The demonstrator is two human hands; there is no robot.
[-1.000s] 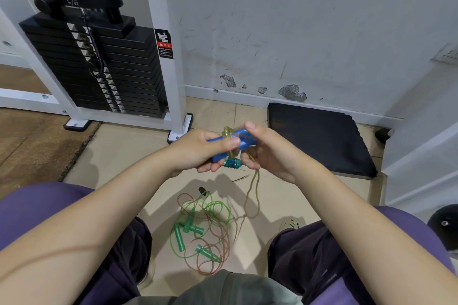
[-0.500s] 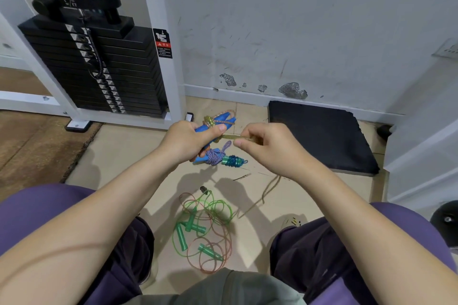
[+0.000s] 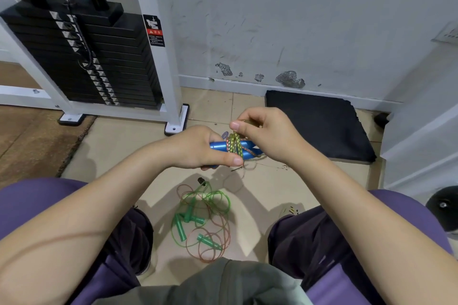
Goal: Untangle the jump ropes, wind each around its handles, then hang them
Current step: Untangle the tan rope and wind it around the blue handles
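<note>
Up front, shiny blue metal jump-rope handles (image 3: 223,146) lying sideways between both hands, above floor. Yellow-green woven rope (image 3: 235,144) wrapped round handles in tight loops. Left hand (image 3: 198,147) curled round handles, thumb pressing rope. Right hand (image 3: 265,134) pinching rope just above handles. Tangled green and orange plastic jump ropes (image 3: 202,218) down on tan tile floor (image 3: 119,146), between knees. Warning sticker (image 3: 153,31) on white weight-machine post (image 3: 158,57), words too small to read.

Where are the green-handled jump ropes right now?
In the head view, the green-handled jump ropes lie tangled on the tiled floor between the person's knees, below both hands and not touched by either.
</note>
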